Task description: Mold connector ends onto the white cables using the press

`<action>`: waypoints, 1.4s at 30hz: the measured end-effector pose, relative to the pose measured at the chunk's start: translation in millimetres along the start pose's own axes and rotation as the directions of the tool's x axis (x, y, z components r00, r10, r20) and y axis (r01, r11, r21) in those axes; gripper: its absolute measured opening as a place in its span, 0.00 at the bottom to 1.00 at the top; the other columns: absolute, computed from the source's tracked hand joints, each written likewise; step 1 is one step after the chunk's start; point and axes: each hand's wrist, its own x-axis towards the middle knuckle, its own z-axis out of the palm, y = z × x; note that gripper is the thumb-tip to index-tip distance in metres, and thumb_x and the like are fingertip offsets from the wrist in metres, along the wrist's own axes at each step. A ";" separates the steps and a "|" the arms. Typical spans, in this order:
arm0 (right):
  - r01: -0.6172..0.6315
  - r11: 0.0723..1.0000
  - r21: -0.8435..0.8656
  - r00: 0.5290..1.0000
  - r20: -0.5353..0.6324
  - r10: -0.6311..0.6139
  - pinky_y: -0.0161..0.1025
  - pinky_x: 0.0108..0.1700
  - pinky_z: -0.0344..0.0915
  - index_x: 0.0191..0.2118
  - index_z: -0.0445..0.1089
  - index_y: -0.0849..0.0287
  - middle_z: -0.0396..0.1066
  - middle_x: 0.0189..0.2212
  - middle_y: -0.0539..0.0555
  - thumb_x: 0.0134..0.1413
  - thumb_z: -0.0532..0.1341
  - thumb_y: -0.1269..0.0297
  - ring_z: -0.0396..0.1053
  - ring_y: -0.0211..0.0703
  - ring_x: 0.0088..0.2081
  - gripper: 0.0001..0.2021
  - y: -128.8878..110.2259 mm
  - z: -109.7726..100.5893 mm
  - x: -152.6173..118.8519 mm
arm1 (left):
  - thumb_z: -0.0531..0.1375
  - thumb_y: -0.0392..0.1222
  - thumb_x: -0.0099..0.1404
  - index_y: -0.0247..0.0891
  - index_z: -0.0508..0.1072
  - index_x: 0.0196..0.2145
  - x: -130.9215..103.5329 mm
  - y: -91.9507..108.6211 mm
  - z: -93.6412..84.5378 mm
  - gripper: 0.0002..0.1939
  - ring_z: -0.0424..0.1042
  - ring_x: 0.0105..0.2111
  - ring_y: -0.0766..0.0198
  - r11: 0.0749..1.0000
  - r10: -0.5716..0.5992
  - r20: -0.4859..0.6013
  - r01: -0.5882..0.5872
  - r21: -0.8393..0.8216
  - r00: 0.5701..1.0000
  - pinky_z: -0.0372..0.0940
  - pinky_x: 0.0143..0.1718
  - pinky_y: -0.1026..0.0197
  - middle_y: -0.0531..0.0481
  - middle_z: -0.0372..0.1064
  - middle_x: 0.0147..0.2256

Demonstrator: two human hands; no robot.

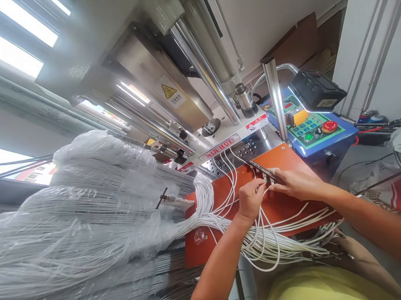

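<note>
My right hand (291, 182) grips a narrow dark metal mould bar (262, 170) by its near end, with the thumb along one side. Small light-coloured pieces and a tiny green one sit in a row along the bar. At the row, the fingertips of my left hand (252, 197) are pinched together; what is between them is too small to make out. White cables (270, 229) loop down below both hands. Several thin white cables (228, 166) run from the machine's press area across the orange-red board (290, 158).
A large press (156, 76) with shiny columns rises ahead. At right stands a blue control box (316, 135) with a red button (329, 126) and a black lamp (318, 90). Plastic-wrapped cable bundles (89, 209) fill the left. A T-handled clamp (171, 200) juts beside the board.
</note>
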 end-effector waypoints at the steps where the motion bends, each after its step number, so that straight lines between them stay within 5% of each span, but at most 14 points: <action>1: -0.001 1.000 0.000 1.000 0.001 0.001 0.39 0.37 0.62 0.46 0.64 0.54 0.74 0.37 0.55 0.60 0.54 0.48 0.71 0.49 0.37 0.17 0.2 0.2 0.1 | 0.60 0.34 0.63 0.39 0.77 0.37 0.0 0.3 0.1 0.06 0.77 0.33 0.65 1.000 -0.006 -0.003 0.006 -0.007 1.000 0.70 0.39 0.64 0.50 0.78 0.33; 12: 0.004 0.999 0.039 1.000 0.002 -0.004 0.38 0.37 0.61 0.46 0.65 0.54 0.74 0.37 0.54 0.59 0.54 0.49 0.71 0.48 0.37 0.16 -14.1 -8.6 -6.0 | 0.60 0.35 0.63 0.39 0.78 0.36 6.1 1.9 -6.2 0.06 0.77 0.34 0.64 0.989 -0.131 0.067 0.135 -0.058 0.989 0.70 0.41 0.63 0.50 0.78 0.32; 18: -0.054 0.998 0.017 0.998 0.014 0.054 0.37 0.35 0.60 0.43 0.64 0.54 0.75 0.35 0.52 0.58 0.54 0.48 0.71 0.46 0.35 0.16 -13.6 -7.4 -6.6 | 0.55 0.43 0.68 0.38 0.68 0.55 8.3 2.0 -23.1 0.19 0.75 0.45 0.62 0.888 -0.265 0.221 0.326 -0.323 0.939 0.69 0.47 0.59 0.43 0.76 0.46; 23: -0.073 0.996 -0.048 0.997 -0.023 0.072 0.37 0.31 0.58 0.39 0.64 0.55 0.74 0.31 0.52 0.57 0.55 0.47 0.70 0.45 0.32 0.15 -7.9 -3.7 -4.6 | 0.51 0.42 0.71 0.37 0.59 0.56 4.4 -2.3 -29.3 0.18 0.70 0.29 0.68 0.845 -0.380 0.098 0.389 -0.367 0.920 0.67 0.34 0.64 0.45 0.78 0.38; 27: -0.070 0.997 -0.043 0.997 -0.027 0.069 0.37 0.30 0.56 0.37 0.63 0.55 0.73 0.29 0.51 0.56 0.55 0.47 0.68 0.43 0.29 0.15 -6.5 -2.4 -3.6 | 0.52 0.42 0.69 0.36 0.64 0.50 8.2 -6.5 -29.1 0.14 0.62 0.20 0.71 0.815 -0.426 0.062 0.413 -0.407 0.902 0.60 0.26 0.67 0.46 0.78 0.33; 31: -0.077 0.997 0.001 0.997 -0.021 0.077 0.37 0.30 0.57 0.38 0.64 0.54 0.73 0.30 0.51 0.56 0.56 0.47 0.69 0.44 0.30 0.15 -7.0 -2.5 -4.3 | 0.59 0.46 0.64 0.35 0.77 0.42 14.4 -6.5 -32.6 0.14 0.64 0.21 0.71 0.848 -0.443 0.009 0.422 -0.322 0.897 0.61 0.24 0.66 0.46 0.78 0.31; 34: -0.091 0.996 0.020 0.996 -0.010 0.092 0.37 0.29 0.57 0.42 0.65 0.54 0.73 0.28 0.49 0.56 0.56 0.47 0.69 0.44 0.28 0.16 -9.0 -4.1 -5.7 | 0.64 0.47 0.59 0.37 0.81 0.38 17.1 -2.2 -33.0 0.13 0.72 0.28 0.66 0.868 -0.426 -0.038 0.397 -0.298 0.904 0.67 0.31 0.63 0.47 0.79 0.32; 42: -0.151 0.987 0.056 0.988 0.029 0.149 0.36 0.24 0.52 0.46 0.66 0.53 0.69 0.21 0.46 0.57 0.56 0.49 0.62 0.38 0.17 0.17 -15.4 -8.2 -7.7 | 0.66 0.33 0.57 0.40 0.81 0.32 20.6 -5.7 -12.7 0.05 0.76 0.33 0.63 0.978 -0.196 -0.026 0.194 -0.080 0.980 0.70 0.39 0.60 0.49 0.78 0.31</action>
